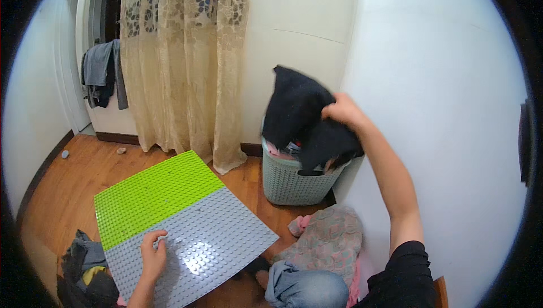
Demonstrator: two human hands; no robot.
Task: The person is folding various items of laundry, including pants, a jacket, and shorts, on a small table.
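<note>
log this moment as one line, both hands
right hand: holding black garment at pale laundry basket | left hand: fingers curled, over green-and-gray studded board

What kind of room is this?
It looks like a room in someone's home: there's a long flowery curtain, a wood-look floor, and a laundry basket with the right hand holding black cloth over it.
</note>
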